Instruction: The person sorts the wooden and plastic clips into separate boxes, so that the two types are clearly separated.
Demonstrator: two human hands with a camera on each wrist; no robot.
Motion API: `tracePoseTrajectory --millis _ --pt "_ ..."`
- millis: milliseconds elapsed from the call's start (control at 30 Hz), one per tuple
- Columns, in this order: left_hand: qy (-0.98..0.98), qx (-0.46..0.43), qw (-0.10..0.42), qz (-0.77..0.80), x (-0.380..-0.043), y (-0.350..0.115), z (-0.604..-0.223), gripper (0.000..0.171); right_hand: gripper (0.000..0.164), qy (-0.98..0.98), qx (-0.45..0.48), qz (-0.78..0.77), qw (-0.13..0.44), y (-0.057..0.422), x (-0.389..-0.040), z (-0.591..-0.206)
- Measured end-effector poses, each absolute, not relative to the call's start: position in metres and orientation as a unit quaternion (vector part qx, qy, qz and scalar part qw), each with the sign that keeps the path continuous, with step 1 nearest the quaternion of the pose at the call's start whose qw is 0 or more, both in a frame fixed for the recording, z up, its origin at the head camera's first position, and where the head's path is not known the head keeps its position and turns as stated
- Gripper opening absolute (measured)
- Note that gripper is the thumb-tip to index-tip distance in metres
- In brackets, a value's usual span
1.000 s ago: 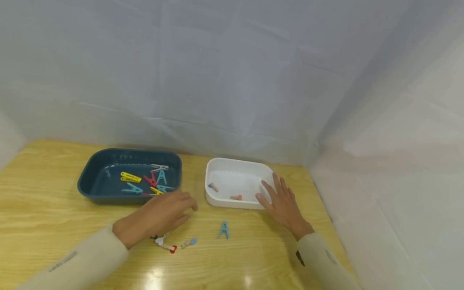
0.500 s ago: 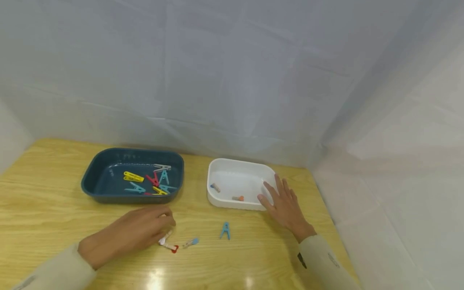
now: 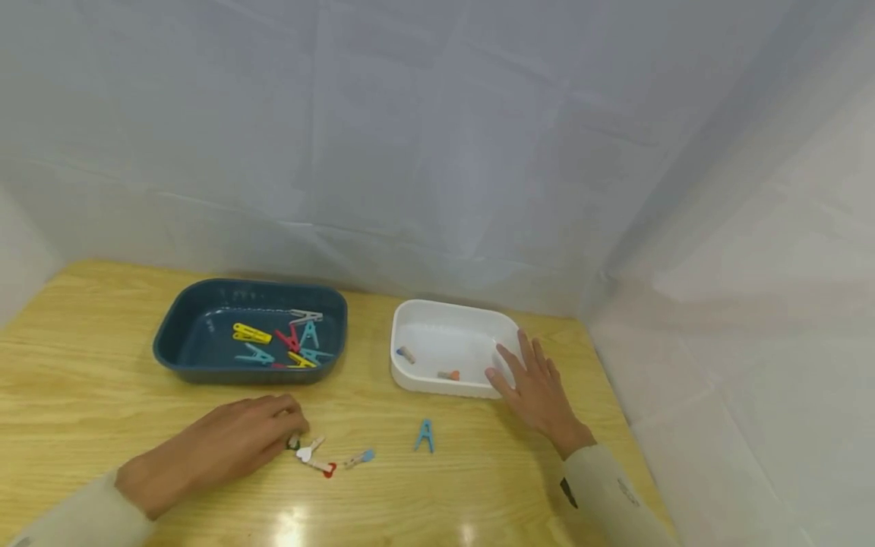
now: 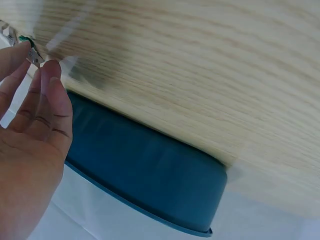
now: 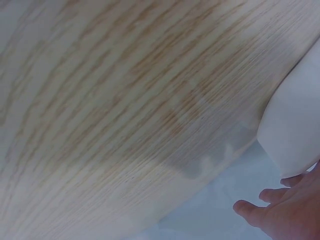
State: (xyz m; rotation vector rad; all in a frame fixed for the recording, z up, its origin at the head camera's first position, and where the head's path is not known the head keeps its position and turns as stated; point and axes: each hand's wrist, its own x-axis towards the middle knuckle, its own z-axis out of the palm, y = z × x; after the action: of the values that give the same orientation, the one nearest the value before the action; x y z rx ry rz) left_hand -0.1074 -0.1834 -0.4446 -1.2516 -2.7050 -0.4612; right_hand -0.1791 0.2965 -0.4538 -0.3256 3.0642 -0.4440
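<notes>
My left hand (image 3: 235, 441) has come down at the left end of a small group of wooden clothespins. Thumb and fingertips pinch a small wooden clothespin (image 4: 34, 56) with a green decoration. Right beside it lie a clothespin with a white heart (image 3: 304, 454) and one with a red heart (image 3: 329, 470). A clothespin with a light blue end (image 3: 368, 456) is a little further right. My right hand (image 3: 540, 395) rests with spread, straight fingers at the right end of the white tray (image 3: 444, 386), which holds two small wooden clothespins.
Behind my left hand stands a dark blue tray (image 3: 246, 375) with several plastic clothespins in yellow, red, blue and grey. A blue plastic clothespin (image 3: 425, 435) lies on the wooden table (image 3: 492, 479) before the white tray. White sheeting (image 3: 437, 152) rises behind and at the right.
My left hand has moved left and back from in front of the white tray to the green-decorated clothespin. The right hand has stayed at the white tray.
</notes>
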Motion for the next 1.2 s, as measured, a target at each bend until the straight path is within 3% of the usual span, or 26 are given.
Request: tracePoseTrajectory --millis 400,733,867,1067,1200 --pt "-0.881 -0.444 0.129 -0.099 -0.112 -0.193 -0.452 0.023 0.07 0.985 -0.101 -0.136 0.011 0.298 -0.181 -0.46" --pt "-0.883 -0.431 0.144 -0.12 -0.114 -0.195 -0.45 0.018 0.071 0.986 -0.1 -0.13 0.016 0.298 -0.182 -0.459" --pt "-0.888 -0.421 0.126 -0.135 -0.116 -0.19 -0.442 0.017 0.071 0.987 -0.102 -0.125 0.014 0.298 -0.183 -0.458" --pt "-0.899 -0.409 0.056 -0.146 -0.122 -0.172 -0.424 0.012 0.071 0.987 -0.103 -0.126 0.018 0.299 -0.184 -0.458" --pt "-0.905 -0.395 0.057 -0.152 -0.128 -0.157 -0.415 0.01 0.071 0.986 -0.103 -0.13 0.018 0.299 -0.184 -0.458"
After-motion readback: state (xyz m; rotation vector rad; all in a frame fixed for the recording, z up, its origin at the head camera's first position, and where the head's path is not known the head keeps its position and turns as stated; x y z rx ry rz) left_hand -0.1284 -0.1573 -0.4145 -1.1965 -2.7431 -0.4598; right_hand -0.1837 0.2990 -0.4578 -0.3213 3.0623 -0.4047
